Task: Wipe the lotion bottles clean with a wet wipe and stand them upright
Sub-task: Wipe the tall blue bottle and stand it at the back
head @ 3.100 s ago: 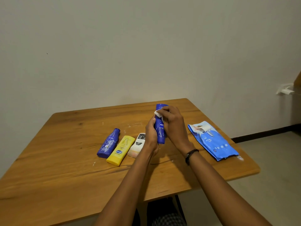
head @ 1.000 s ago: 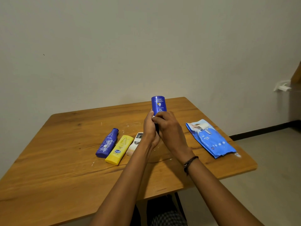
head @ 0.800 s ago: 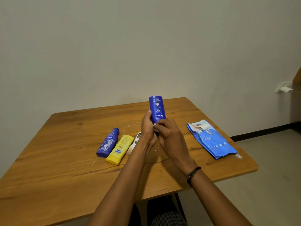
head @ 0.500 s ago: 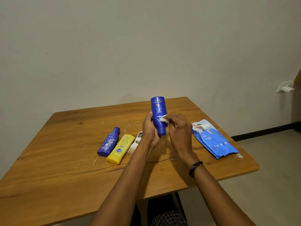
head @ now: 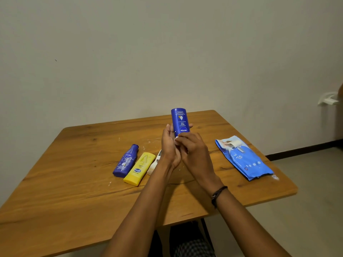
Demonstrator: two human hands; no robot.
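Your left hand is gripping the inverted blue bottle low down; your right hand is pinching the wet wipe against it.

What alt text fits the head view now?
Left hand holds a blue Nivea bottle upside down while right hand presses a wipe to it. On the table, a purple bottle, yellow bottle and white bottle lie left, a wipes pack right.
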